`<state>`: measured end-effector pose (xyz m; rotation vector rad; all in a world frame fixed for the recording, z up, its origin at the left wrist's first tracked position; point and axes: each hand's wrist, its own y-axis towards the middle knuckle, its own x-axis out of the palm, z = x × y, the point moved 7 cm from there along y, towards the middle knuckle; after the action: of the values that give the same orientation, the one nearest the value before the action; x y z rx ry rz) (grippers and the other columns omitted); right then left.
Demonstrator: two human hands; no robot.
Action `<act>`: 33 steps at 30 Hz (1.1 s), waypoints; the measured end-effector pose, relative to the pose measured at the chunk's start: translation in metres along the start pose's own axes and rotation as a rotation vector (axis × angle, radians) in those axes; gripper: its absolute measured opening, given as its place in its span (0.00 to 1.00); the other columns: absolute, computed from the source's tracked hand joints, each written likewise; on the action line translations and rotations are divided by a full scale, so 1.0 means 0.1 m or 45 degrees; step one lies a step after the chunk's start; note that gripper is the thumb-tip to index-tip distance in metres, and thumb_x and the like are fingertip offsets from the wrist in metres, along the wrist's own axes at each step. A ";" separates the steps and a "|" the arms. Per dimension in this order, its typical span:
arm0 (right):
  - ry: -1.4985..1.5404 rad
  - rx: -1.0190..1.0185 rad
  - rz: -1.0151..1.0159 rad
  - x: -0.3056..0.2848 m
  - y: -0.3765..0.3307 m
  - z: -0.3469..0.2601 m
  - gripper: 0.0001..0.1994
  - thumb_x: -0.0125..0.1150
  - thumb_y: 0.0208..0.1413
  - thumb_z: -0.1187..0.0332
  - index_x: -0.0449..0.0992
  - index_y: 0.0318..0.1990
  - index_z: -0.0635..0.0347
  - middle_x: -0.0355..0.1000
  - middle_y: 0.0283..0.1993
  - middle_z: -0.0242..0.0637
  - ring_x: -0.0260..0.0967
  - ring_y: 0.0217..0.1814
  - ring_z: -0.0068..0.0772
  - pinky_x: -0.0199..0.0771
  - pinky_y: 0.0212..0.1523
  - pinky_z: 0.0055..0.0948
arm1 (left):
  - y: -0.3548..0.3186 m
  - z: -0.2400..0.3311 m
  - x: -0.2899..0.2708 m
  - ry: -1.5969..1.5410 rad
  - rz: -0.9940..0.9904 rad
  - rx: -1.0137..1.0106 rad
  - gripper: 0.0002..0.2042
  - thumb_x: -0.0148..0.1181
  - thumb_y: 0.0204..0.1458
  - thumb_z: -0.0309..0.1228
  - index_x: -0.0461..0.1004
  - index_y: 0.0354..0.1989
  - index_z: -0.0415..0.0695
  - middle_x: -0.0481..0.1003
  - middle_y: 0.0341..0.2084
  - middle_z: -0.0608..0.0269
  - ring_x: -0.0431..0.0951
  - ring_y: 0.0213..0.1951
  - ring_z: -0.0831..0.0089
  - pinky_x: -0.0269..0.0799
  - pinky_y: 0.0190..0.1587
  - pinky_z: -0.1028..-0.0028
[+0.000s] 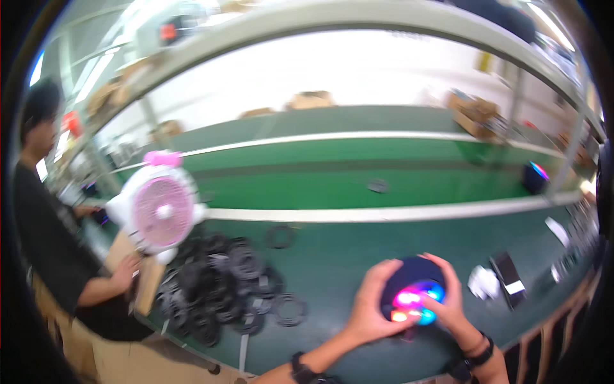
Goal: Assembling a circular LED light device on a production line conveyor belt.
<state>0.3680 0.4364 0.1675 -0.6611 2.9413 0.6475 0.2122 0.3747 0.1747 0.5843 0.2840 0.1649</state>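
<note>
Both my hands hold a dark, rounded device (401, 276) over the green worktop. Pink, blue and orange lights glow on the side turned toward me. My left hand (369, 306) is closed round its left side, thumb along the lower edge. My right hand (453, 301) grips the right side, with a digit reaching over the lit face. Just right of the hands lie a crumpled white wad (484, 282) and a flat black box (509, 280) with a white label. To the left, a heap of black ring-shaped parts (214, 281) covers the worktop.
Beyond the heap stands a white and pink character-shaped fan (163, 211). A person in dark clothes (54, 237) works at the far left. Behind a white rail runs a green belt (307, 182), with another lit device (535, 178) at its right. A cardboard box (474, 118) sits farther back.
</note>
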 end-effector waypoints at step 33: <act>0.221 -0.098 -0.238 -0.12 -0.11 0.03 0.43 0.66 0.44 0.64 0.51 0.68 0.66 0.46 0.71 0.48 0.40 0.75 0.42 0.41 0.71 0.38 | 0.16 -0.35 0.08 -0.440 -0.178 -0.238 0.45 0.74 0.34 0.29 0.55 0.64 0.39 0.65 0.56 0.52 0.69 0.56 0.65 0.65 0.59 0.66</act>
<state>0.3837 0.4336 0.1628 -1.0347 2.9695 0.7210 0.2076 0.4079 0.1546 0.3968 -0.0268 -0.0455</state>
